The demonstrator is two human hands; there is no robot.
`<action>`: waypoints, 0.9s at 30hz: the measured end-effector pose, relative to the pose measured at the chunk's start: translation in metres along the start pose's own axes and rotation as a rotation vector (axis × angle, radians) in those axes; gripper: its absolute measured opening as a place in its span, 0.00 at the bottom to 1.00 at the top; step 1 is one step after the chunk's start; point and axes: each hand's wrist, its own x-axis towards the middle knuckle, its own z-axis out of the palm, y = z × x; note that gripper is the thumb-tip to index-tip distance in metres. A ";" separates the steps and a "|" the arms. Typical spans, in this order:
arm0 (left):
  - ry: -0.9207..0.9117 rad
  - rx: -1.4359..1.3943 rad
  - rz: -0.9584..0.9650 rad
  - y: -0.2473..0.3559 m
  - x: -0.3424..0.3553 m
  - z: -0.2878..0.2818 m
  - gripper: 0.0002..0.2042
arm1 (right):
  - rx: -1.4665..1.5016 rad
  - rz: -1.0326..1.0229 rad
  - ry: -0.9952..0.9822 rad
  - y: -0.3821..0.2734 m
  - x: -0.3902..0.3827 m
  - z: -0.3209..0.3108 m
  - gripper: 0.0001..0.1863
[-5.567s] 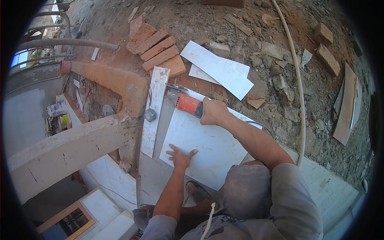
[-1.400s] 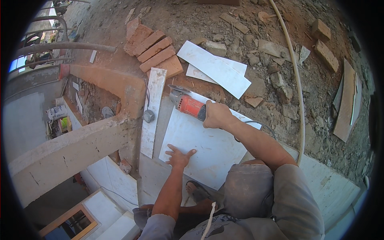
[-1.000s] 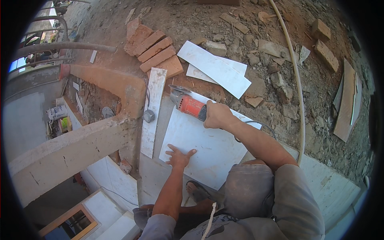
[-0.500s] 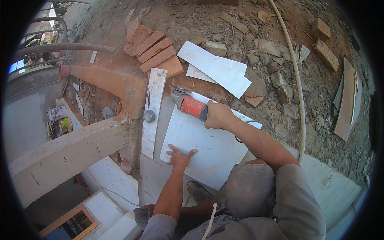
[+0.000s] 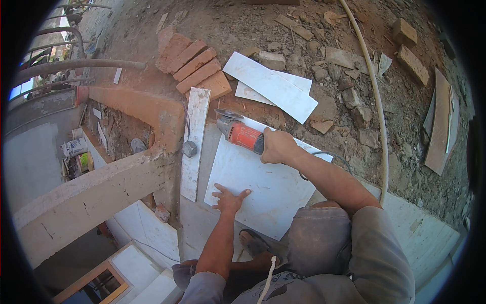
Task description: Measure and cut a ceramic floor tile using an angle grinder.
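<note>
My right hand (image 5: 277,146) is wrapped round the rear of a red and grey angle grinder (image 5: 243,136). The grinder's disc is at the far left edge of a large white tile (image 5: 258,187); whether it touches the tile I cannot tell. My left hand (image 5: 229,199) lies on the tile's left part with fingers spread, pressing flat. A dark power cord (image 5: 330,153) trails to the right from behind the right hand. Left of the tile lies a narrow, stained white strip (image 5: 196,121) with a round grey knob-like piece (image 5: 189,148) on it.
Two white cut tile strips (image 5: 273,86) lie beyond the grinder, beside stacked red bricks (image 5: 195,61). A pale hose (image 5: 374,91) runs down the right over rubble. A concrete beam (image 5: 96,195) crosses the left, above a lower space. Brown planks (image 5: 439,126) lie far right.
The whole view has shifted very slightly. Both hands and the grinder keep practically the same place on the tile.
</note>
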 end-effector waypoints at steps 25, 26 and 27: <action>-0.009 -0.011 0.005 0.002 -0.004 -0.003 0.72 | 0.000 0.012 -0.010 0.005 -0.002 0.001 0.26; -0.004 -0.010 0.006 0.001 -0.002 -0.002 0.72 | 0.001 0.012 -0.009 0.005 -0.002 0.001 0.26; 0.000 -0.009 0.008 0.001 -0.002 -0.001 0.72 | 0.000 0.013 -0.009 0.006 -0.002 0.001 0.26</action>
